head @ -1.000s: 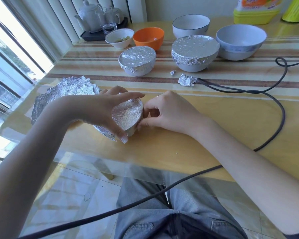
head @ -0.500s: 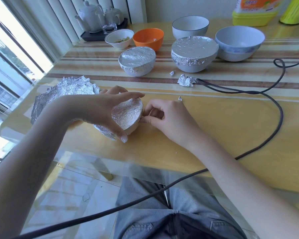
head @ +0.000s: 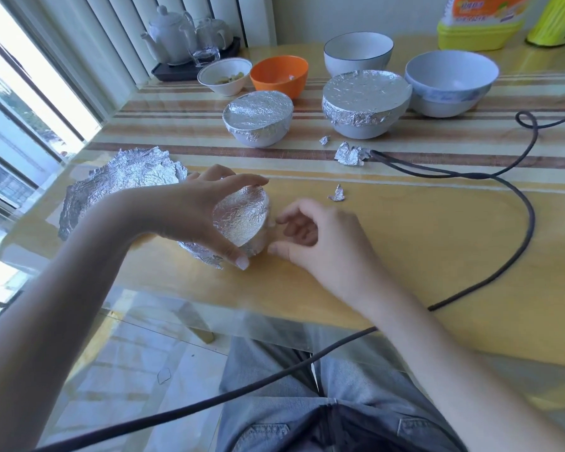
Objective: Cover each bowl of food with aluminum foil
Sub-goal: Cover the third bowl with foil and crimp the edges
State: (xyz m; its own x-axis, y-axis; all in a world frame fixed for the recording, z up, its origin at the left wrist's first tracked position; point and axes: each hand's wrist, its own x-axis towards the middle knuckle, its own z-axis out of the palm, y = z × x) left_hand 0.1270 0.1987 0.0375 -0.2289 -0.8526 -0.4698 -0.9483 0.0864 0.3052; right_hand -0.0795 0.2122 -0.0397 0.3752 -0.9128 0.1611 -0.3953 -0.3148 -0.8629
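Bright daylight pours through the window (head: 10,125) at upper left; white vertical blinds (head: 118,34) hang behind the glass-topped wooden desk (head: 405,256).

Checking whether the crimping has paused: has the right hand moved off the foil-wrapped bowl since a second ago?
Yes. The right hand has drawn slightly back from the bowl.
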